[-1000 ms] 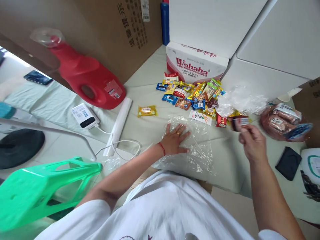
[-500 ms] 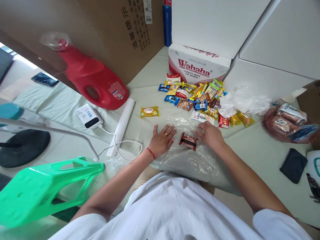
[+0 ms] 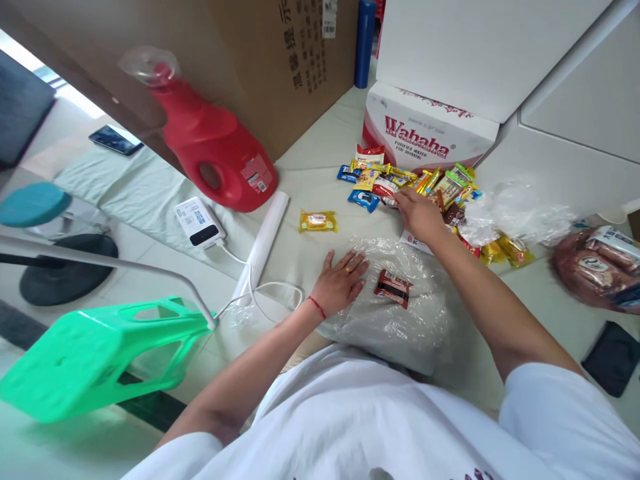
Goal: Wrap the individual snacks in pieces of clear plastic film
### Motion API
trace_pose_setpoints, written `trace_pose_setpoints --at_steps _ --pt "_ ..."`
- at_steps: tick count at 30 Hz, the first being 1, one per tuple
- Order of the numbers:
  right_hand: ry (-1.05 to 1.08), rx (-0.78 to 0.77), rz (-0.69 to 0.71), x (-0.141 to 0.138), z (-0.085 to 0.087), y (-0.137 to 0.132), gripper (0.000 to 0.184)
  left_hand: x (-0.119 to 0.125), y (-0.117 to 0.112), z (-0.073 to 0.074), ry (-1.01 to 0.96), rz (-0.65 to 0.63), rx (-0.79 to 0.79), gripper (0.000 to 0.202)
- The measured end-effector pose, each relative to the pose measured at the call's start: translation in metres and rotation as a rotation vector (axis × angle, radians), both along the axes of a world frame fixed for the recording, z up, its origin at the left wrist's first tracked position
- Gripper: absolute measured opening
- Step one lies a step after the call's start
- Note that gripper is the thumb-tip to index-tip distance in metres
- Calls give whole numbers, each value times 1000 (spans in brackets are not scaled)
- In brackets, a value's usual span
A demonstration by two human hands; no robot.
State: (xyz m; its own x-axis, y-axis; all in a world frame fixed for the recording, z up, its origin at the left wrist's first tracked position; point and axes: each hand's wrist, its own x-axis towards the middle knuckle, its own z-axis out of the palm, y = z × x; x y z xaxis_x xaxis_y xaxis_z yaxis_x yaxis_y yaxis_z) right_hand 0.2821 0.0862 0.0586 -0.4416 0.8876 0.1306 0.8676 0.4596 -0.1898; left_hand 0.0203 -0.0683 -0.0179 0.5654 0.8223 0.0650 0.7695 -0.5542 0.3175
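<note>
My left hand [image 3: 343,283] lies flat with fingers spread on the left part of a clear plastic bag [image 3: 420,327]. On the bag, to the right of that hand, rests a dark red-brown snack packet [image 3: 393,289] with a black band. My right hand [image 3: 423,217] reaches into a pile of small wrapped snacks, its fingers bent down beside a red-and-white packet [image 3: 385,189]. What those fingertips grip is hidden beneath the hand. Partly covered by the right hand is a white packet [image 3: 416,243]. A yellow packet [image 3: 319,221] lies alone, beyond my left hand.
A Wahaha carton [image 3: 425,133] stands behind the pile. At left are a red jug [image 3: 220,153], a white roll [image 3: 263,247], a power bank [image 3: 200,223] with its cable, and a green stool [image 3: 100,353]. Crumpled clear plastic [image 3: 520,210] and a bag of packaged food [image 3: 595,267] lie right.
My right hand has moved from beside the white packet forward into the snack pile. My left hand stays flat on the plastic. The whole view has shifted slightly.
</note>
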Motion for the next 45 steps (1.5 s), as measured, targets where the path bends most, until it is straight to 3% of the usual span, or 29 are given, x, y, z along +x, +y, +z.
trace_pose_setpoints --at_steps 3,6,8,10,14,17,21,23,28,32,35,37,39,41,43,45 --pt "344 -60 -129 20 11 -52 48 0 0 1 -15 1 1 52" --pt "587 -393 -149 25 4 -112 47 0 0 1 -22 -1 1 52" --pt "509 -512 -140 22 -8 -144 45 1 0 1 -22 3 0 52" --pt "316 -449 -156 18 -18 -162 46 1 0 1 -23 9 4 52" --pt "43 -251 -189 8 -16 -170 52 2 -1 -1 -27 9 18 52" --pt "-105 -315 -142 -8 -4 -168 59 3 0 -2 -26 16 24 51" --pt "-230 -334 -91 -26 2 -170 47 3 -1 0 -13 30 22 51" --pt "-227 -314 -66 -25 1 -174 42 4 -2 1 -11 36 21 52" --pt "-130 -174 60 -10 -9 -183 55 4 -2 1 -14 28 18 52" --pt "-115 -253 69 -9 -23 -181 66 1 1 2 -31 41 -13 54" --pt "-21 -270 38 3 -18 -188 87 -8 -4 9 -94 97 41 56" --pt "94 -219 32 18 -9 -205 83 -16 -16 15 -155 110 112 54" --pt "201 -195 55 36 -2 -232 57 -25 -33 19 -203 -18 132 49" --pt "251 -228 105 51 -4 -261 35 -33 -51 18 -205 -266 85 42" --pt "259 -259 142 61 -17 -284 29 -38 -66 12 -166 -460 29 39" --pt "284 -260 134 67 -33 -296 26 -41 -73 4 -124 -509 -8 32"
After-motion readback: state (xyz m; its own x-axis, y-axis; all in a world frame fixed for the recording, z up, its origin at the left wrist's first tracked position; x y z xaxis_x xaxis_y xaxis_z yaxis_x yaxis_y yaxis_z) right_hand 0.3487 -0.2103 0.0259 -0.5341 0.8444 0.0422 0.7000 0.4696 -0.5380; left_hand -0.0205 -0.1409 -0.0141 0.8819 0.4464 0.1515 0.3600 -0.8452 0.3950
